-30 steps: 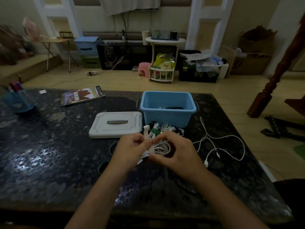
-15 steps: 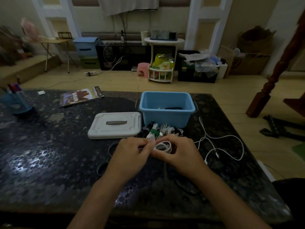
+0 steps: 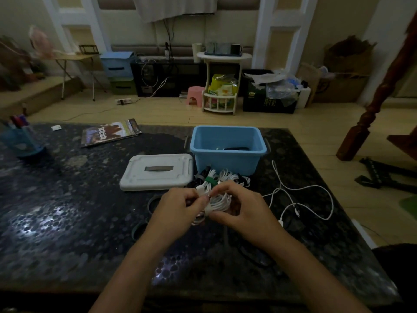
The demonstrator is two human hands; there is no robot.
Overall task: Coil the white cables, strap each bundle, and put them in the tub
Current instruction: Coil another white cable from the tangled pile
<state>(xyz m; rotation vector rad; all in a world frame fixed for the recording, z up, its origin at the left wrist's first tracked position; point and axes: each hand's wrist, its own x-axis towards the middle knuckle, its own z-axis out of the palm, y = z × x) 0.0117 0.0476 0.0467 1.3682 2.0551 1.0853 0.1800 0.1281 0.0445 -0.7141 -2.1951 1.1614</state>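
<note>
While the white lid (image 3: 156, 171) lies at left, the left hand (image 3: 178, 211) and right hand (image 3: 246, 211) both pinch a coiled white cable (image 3: 217, 203) above the table (image 3: 67, 222), just before the blue tub (image 3: 228, 150); loose cable (image 3: 302, 199) at right

One view only, from a wide-angle camera worn on the person's head. It looks forward and down across the dark speckled surface (image 3: 67, 222), with the blue tub (image 3: 228, 152) close to the middle of the frame as the landmark. Both forearms enter from the bottom edge, and the left hand (image 3: 178, 211) and right hand (image 3: 246, 211) meet just on the near side of the tub, close to the lens. Beyond the tub the view takes in the wooden floor (image 3: 304, 132) and the far wall. The lens bends straight lines toward the frame edges. With no second view, no part is shared.
</note>
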